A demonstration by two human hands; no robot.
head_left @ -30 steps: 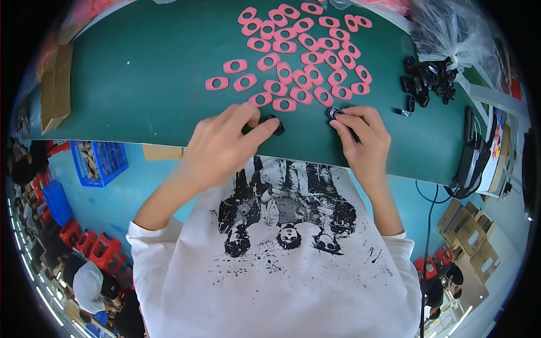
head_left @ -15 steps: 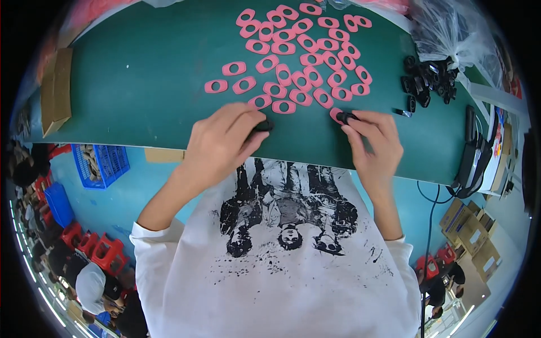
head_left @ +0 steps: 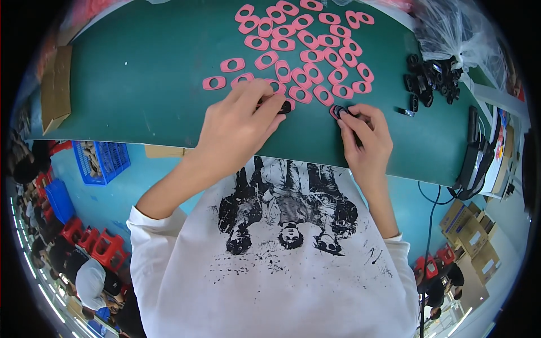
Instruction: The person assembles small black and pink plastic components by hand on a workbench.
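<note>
My left hand is closed round a small black oval part, most of it under the fingers. It reaches over the near edge of the spread of pink pieces, and one pink piece shows partly beside that part. My right hand pinches another black oval part, which lies over a pink piece at the near right of the spread. Several flat pink pieces, each with a round hole, lie loose on the green tabletop.
Black parts lie heaped at the right below a clear plastic bag. An open cardboard box stands at the left edge. A blue crate, red stools and other people are beyond the table's near edge.
My left hand has moved right and farther onto the table with its black part, now covering some pink pieces. My right hand shifted slightly left, its black part now covering more of the pink piece.
</note>
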